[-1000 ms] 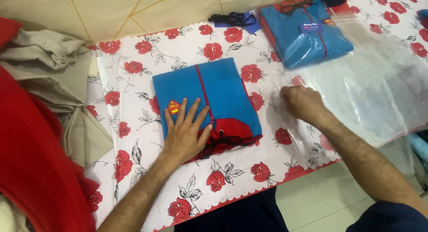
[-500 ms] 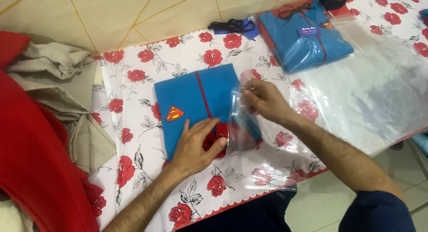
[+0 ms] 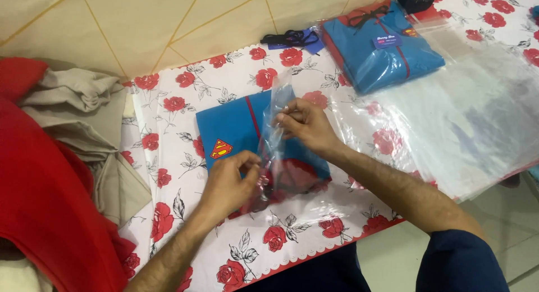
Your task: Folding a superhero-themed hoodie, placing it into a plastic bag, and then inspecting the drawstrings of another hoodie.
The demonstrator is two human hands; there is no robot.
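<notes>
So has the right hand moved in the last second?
Yes. The right hand came left, off the stack of clear bags, and now pinches a clear bag over the folded blue garment.

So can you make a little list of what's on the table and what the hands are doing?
Table cover: white cloth with red roses
Middle: folded blue shirt with a red and yellow badge
Left hand: fingers pinch the clear bag at its lower edge
Right hand: fingers pinch the same bag higher up
Far side: packed blue shirt
Right side: pile of clear bags

folded garment (image 3: 233, 126): blue, red stripe | tablecloth (image 3: 185, 101): white, red roses | cloth heap (image 3: 39, 202): red
</notes>
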